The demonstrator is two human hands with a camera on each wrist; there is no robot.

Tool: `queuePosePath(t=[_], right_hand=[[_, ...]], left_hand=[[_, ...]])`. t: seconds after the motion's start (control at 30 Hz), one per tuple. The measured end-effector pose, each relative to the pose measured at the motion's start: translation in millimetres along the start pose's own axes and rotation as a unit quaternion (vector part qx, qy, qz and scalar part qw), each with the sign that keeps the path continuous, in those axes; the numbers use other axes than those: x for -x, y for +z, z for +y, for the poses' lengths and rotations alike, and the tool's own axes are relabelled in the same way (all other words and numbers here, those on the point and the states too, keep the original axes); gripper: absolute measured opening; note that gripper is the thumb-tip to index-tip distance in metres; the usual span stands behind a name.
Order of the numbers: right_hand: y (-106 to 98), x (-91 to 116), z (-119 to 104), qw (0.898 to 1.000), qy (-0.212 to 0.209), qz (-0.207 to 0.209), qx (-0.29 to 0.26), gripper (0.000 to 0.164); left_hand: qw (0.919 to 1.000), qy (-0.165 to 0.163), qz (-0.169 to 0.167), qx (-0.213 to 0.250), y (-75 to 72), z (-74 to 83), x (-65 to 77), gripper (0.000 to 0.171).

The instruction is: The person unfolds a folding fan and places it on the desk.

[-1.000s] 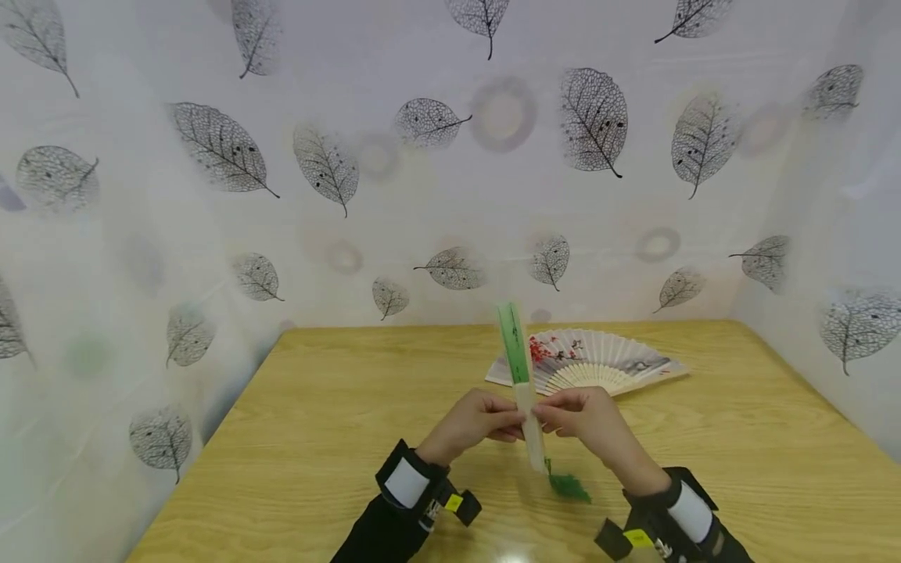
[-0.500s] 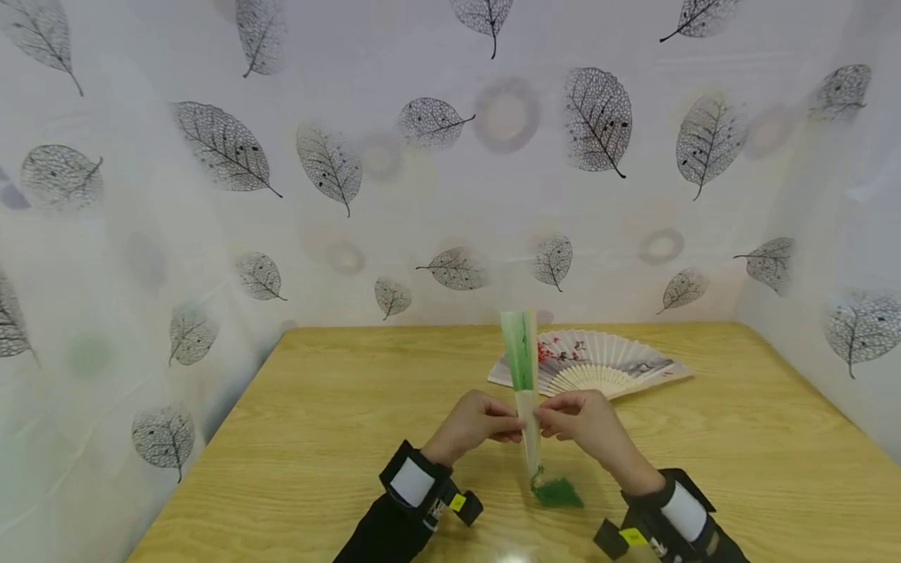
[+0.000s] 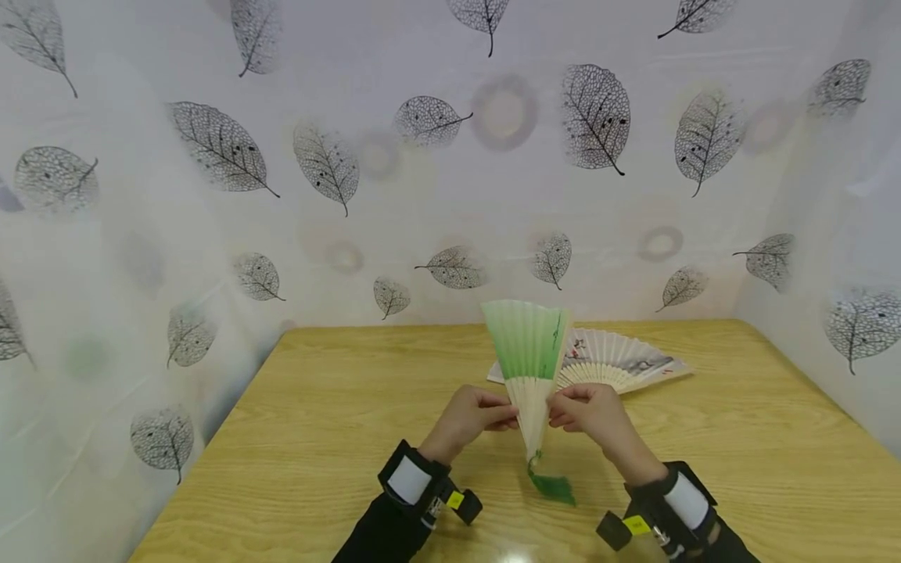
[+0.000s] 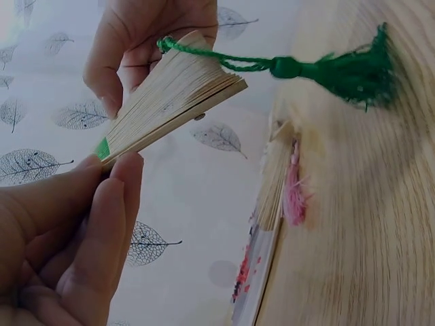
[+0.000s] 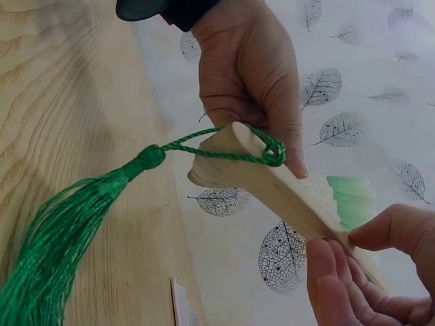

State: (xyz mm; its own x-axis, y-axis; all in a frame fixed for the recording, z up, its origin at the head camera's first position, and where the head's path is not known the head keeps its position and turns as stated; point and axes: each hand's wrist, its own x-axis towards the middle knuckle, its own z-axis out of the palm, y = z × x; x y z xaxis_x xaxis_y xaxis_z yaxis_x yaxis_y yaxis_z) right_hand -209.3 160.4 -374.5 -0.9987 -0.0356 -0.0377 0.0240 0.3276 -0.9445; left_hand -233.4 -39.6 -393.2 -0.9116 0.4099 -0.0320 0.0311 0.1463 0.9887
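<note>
A green folding fan (image 3: 529, 344) with pale ribs stands upright, partly spread, pivot end down, between my two hands. My left hand (image 3: 475, 416) pinches its left edge rib between thumb and fingers. On the other edge rib, my right hand (image 3: 594, 418) has a matching pinch. From the pivot end hangs a green tassel (image 3: 552, 488), seen large in the right wrist view, where its cord loops round the ribs. Both thumbs grip partway along the ribs, below the green leaf of the fan.
Behind the green fan lies a white folding fan (image 3: 619, 360) with red blossoms, spread on the wooden table (image 3: 338, 438). Its pink tassel (image 4: 295, 193) shows in the left wrist view. A leaf-print curtain (image 3: 450, 188) hangs beyond the table's back edge and along both sides.
The green fan has gone from nearly folded to a narrow wedge, its leaf widening to both sides. My hands have moved slightly apart, and the tassel has swung a little.
</note>
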Motion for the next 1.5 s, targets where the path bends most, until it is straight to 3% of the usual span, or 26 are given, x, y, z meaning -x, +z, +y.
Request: queuePosePath(t=[0.33,0.67,0.93,1.2,1.33,1.5], right_hand=[[-7,-3,2,0.998,0.023,-0.012,-0.056,0.025],[-8,3,0,0.997,0.028,-0.012,-0.070,0.020],[-10,10,3,0.997,0.046,0.008,-0.069,0.022],[-17,19,8,0.995,0.070,0.007,-0.068,0.022],[-19,21,8,0.992,0.077,0.008,-0.096,0.021],[-20,24,7,0.990,0.082,0.021,-0.115,0.021]], left_hand=[[0.9979,0.012,0.024,0.058,-8.4,-3.1,0.3,0.025],[0.9939,0.009,0.056,0.095,-16.8,-6.1,2.4,0.026],[0.9888,-0.005,0.070,0.132,-14.1,-5.9,6.2,0.027],[0.9846,-0.006,0.057,0.165,-5.9,-11.1,6.7,0.028],[0.9763,-0.010,0.070,0.204,-0.8,-14.2,5.5,0.029],[0.9589,-0.026,0.093,0.267,7.4,-16.2,5.9,0.030]])
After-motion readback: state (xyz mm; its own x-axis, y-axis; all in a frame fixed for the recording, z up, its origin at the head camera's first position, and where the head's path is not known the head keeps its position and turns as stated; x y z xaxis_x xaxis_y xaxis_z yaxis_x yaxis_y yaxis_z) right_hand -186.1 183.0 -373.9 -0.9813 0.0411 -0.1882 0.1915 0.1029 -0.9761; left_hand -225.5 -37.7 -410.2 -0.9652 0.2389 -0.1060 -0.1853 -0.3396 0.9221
